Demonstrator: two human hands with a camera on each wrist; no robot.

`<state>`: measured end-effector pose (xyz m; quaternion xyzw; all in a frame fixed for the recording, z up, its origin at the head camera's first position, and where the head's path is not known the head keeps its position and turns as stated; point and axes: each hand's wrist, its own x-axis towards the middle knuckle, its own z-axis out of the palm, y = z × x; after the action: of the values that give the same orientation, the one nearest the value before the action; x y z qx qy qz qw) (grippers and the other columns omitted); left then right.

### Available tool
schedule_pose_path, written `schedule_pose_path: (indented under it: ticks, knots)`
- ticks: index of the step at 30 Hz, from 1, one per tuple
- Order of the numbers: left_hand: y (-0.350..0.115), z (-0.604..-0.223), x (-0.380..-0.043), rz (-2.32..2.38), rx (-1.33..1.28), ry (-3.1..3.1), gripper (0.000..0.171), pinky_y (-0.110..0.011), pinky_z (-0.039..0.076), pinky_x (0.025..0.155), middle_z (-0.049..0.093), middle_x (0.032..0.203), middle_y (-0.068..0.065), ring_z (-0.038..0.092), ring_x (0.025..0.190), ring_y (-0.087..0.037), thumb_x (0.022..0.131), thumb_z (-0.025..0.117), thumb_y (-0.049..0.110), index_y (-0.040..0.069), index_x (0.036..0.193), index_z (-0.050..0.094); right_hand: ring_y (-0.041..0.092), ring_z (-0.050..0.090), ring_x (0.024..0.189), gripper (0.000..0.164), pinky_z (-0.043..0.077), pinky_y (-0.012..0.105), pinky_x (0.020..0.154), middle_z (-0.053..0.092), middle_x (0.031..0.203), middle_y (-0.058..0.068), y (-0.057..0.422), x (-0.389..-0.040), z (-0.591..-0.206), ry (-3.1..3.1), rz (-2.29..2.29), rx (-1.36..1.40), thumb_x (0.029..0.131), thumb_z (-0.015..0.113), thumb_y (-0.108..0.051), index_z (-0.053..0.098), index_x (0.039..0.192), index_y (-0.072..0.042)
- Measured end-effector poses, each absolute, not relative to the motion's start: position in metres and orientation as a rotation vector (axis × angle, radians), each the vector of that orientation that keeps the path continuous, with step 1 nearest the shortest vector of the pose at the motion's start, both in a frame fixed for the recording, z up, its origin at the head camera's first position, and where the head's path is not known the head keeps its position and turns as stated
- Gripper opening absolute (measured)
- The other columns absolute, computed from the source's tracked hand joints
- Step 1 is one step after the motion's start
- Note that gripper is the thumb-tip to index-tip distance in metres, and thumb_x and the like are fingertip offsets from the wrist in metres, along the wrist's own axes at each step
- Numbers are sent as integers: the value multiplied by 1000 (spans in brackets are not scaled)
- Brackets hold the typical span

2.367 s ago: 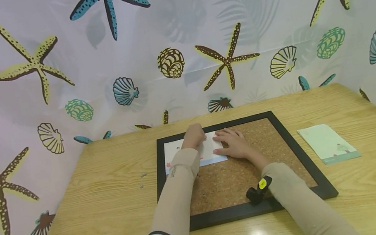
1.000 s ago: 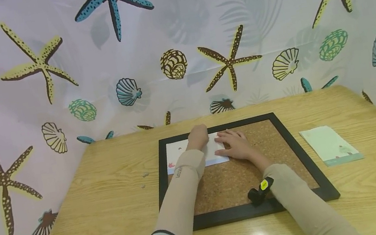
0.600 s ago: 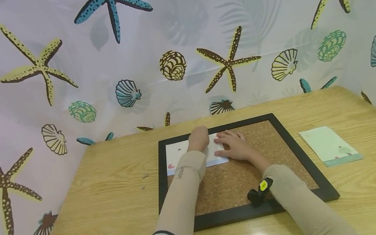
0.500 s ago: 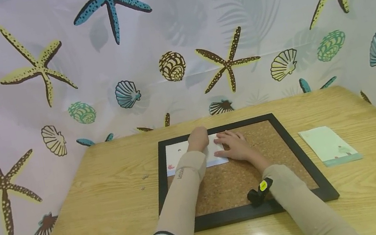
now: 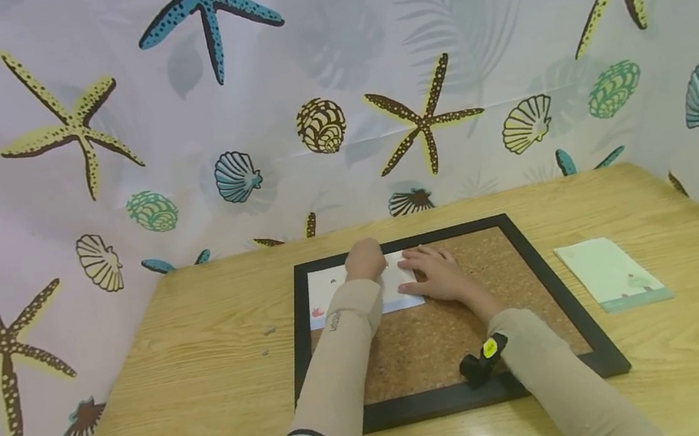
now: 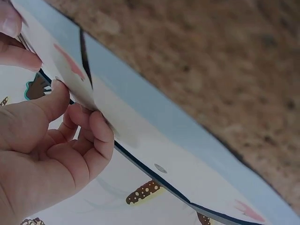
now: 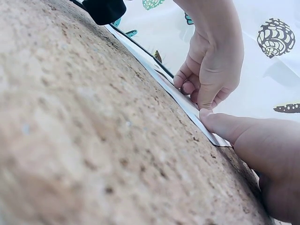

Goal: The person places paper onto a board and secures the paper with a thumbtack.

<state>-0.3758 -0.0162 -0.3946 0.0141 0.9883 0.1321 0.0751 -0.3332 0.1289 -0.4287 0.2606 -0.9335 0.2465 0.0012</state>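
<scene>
A white note sheet (image 5: 403,282) with a pale blue edge lies at the upper left of the black-framed cork board (image 5: 442,342). My left hand (image 5: 365,260) is over its middle with fingers curled, and in the left wrist view the thumb tip (image 6: 58,89) is right at a small thumbtack (image 6: 57,78). Another thumbtack (image 5: 333,281) sits in the sheet's left part. My right hand (image 5: 435,273) rests on the sheet's right end, fingers spread; in the right wrist view its thumb (image 7: 218,122) lies along the paper. The left hand hides part of the sheet.
Several small metal thumbtacks (image 5: 269,331) lie on the wooden table (image 5: 213,398) left of the board. To its right lies a pale green notepad (image 5: 613,273). A black wrist camera (image 5: 480,362) overlaps the board's near edge. Behind the table hangs a shell-patterned cloth (image 5: 274,106).
My left hand has shifted slightly left over the sheet, and a small tack now shows beside it. The right hand stays on the sheet's right end.
</scene>
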Motion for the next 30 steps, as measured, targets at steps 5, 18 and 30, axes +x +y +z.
schedule_pose_path:
  ticks: [5, 18, 30]
  knots:
    - [-13, -393, -374, 371, 37, 2950, 17, -34, 50, 66, 63, 96, -6, 59, 81, -18, 88, 54, 12, 6, 100, 66, 38, 18, 129, 56, 6, 57, 100, 35, 138, 15, 130, -330, -432, -2917, 801, 823, 86, 56, -40, 49, 128, -5]
    - [-23, -380, -357, 127, 385, 2965, 30, -34, 49, 69, 65, 95, 0, 59, 81, -15, 86, 58, 37, 12, 99, 67, 38, 19, 129, 54, 5, 57, 100, 36, 138, 15, 130, -334, -431, -2885, 797, 815, 85, 58, -39, 50, 127, -5]
    - [-55, -388, -352, 236, 512, 2836, 59, -42, 31, 98, 45, 133, 2, 39, 122, -21, 79, 62, 47, 21, 130, 49, 38, 18, 129, 57, 5, 58, 99, 34, 139, 15, 128, -335, -429, -2929, 744, 816, 86, 56, -42, 48, 129, -5]
